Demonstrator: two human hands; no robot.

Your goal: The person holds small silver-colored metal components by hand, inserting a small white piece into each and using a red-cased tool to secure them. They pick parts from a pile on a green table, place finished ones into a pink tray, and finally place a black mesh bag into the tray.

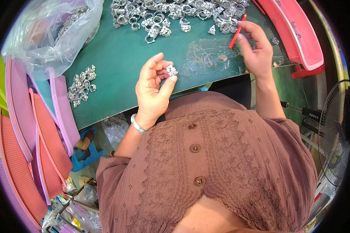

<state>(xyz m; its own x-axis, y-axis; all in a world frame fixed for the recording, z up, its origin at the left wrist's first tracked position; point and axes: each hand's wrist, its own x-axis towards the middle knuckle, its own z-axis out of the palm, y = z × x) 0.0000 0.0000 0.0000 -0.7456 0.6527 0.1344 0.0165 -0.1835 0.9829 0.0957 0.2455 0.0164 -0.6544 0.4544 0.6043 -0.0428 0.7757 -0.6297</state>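
My left hand (154,83) is closed around a silver ring (171,70), its stone-set top showing between thumb and fingers above the table's near edge. A thin red stick-like tool, perhaps a pen (237,32), is pinched in my right hand (256,48), tilted with its lower end toward the table. Just beyond that hand lies a large heap of silver rings (182,8), with a few single ones at its near side. A smaller cluster of rings (81,86) rests on the table left of my left hand.
The green table (116,62) has a worn, peeling patch (208,56). A clear plastic bag (50,39) with rings inside is at the far left. Pink and purple baskets (52,136) stack along the left side. A pink tray (299,35) borders the right, above a black fan (336,128).
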